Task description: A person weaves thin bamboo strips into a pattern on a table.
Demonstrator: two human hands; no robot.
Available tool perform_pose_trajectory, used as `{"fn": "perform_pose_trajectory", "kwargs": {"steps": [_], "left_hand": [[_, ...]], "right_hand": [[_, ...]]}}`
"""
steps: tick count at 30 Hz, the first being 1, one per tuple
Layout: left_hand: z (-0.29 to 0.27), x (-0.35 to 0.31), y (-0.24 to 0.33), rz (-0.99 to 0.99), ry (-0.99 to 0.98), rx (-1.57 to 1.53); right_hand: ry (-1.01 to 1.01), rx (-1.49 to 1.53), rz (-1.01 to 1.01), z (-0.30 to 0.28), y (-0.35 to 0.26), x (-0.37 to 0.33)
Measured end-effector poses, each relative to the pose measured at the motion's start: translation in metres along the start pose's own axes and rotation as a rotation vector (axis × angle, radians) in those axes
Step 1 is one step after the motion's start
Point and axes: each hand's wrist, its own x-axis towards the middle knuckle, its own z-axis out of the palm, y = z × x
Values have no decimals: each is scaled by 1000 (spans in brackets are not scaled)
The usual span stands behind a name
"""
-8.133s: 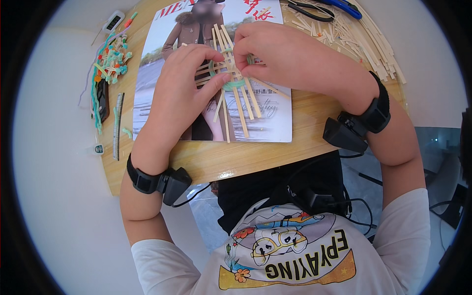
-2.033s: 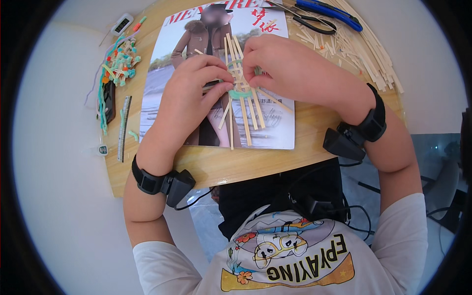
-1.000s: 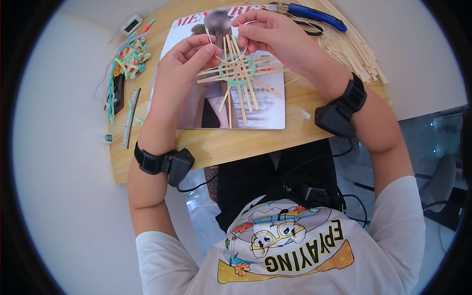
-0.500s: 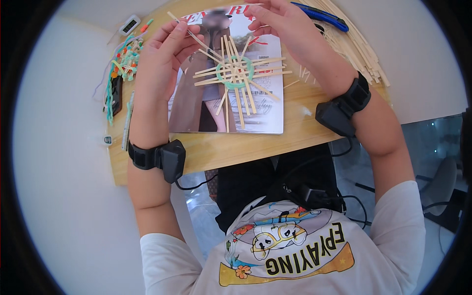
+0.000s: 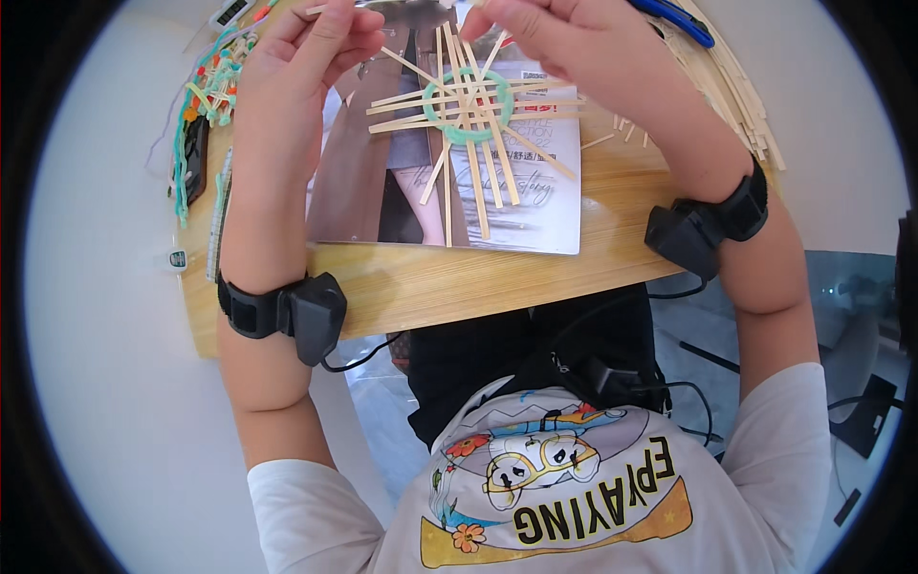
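A star of crossed thin wooden strips (image 5: 483, 206), with a pale green ring (image 5: 428, 107) around its middle, lies on a magazine (image 5: 550, 225). Beyond its far left side, my left hand (image 5: 296, 72) pinches another thin wooden strip (image 5: 316, 10), raised above the page. Part of that strip runs up against the top edge of the picture. My right hand (image 5: 559, 43) is over the far right of the star, thumb and fingers pressed together. Whatever it may hold at the fingertips is too small to make out.
A tangle of green, orange and white pieces (image 5: 215, 81) lies at the left, beside a dark slim object (image 5: 196, 158) and a ruler (image 5: 220, 206). At far right are a blue cutter (image 5: 681, 19) and a pile of long wooden strips (image 5: 741, 96). The wooden table (image 5: 478, 282) has a curved edge.
Both hands now sit higher in the picture, and the left one has carried its strip up from over the star. My right hand has gone from loosely spread fingers to a pinch.
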Motion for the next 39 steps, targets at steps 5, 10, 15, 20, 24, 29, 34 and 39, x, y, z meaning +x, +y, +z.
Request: {"fn": "perform_pose_trajectory", "kwargs": {"steps": [5,10,15,20,24,29,34,39], "left_hand": [[-2,1,-4,38,-49,115],[-5,0,-2,77,-35,164],[-5,1,-6,44,-20,145],[3,-6,1,-74,-287,446],[22,-22,14,142,-460,729],[23,-22,8,253,-604,830],[21,-20,4,253,-654,869],[26,-22,2,174,-611,804]], "right_hand": [[-34,-7,267,-15,-31,0],[73,-153,196,-17,-14,4],[175,-557,-13,-9,-14,-3],[251,-337,209,-9,-22,7],[148,-380,104,-5,-26,-4],[-89,-348,304,2,-45,-5],[-297,-366,169,-6,-41,-2],[-433,-384,292,1,-11,2]]}}
